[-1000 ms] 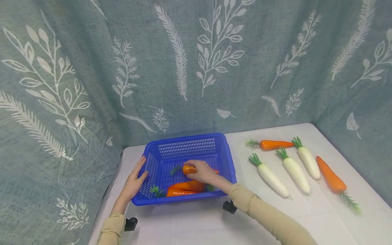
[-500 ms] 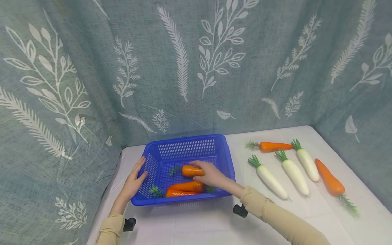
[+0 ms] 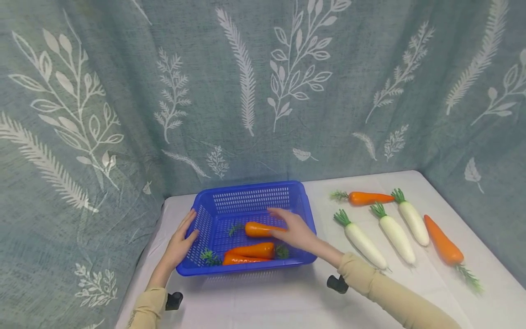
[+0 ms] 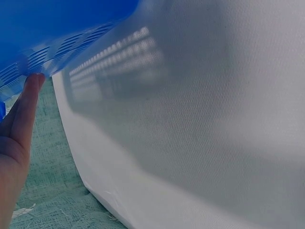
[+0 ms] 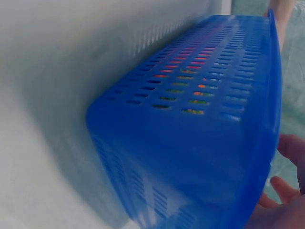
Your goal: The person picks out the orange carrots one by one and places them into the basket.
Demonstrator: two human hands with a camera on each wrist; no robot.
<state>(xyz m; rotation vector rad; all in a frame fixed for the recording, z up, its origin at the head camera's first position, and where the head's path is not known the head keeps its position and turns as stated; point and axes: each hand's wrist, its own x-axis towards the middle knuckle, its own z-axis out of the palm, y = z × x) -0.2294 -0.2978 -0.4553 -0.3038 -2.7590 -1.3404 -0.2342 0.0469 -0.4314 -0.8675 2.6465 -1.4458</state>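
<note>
A blue perforated basket (image 3: 249, 196) sits on the white table. Inside lie three orange carrots with green tops: one (image 3: 255, 229) across the middle, and two more, a carrot (image 3: 256, 250) and another carrot (image 3: 242, 259), along the front wall. My left hand (image 3: 181, 240) rests with extended fingers against the basket's left side; in the left wrist view its fingertips touch the slotted wall. Over the basket's right part is my right hand (image 3: 297, 232), fingers and thumb spread apart around the tip end of the middle carrot, which it partly hides. Nothing appears gripped in it.
Right of the basket lie three white radishes (image 3: 365, 244) with green tops. One carrot (image 3: 370, 198) lies behind them and another carrot (image 3: 444, 243) at the far right. A patterned grey-green curtain (image 3: 246, 91) hangs around the table.
My right hand has let go of the middle carrot, spread its fingers and drawn back to the right. The carrot lies on the basket's floor. My left hand stays put.
</note>
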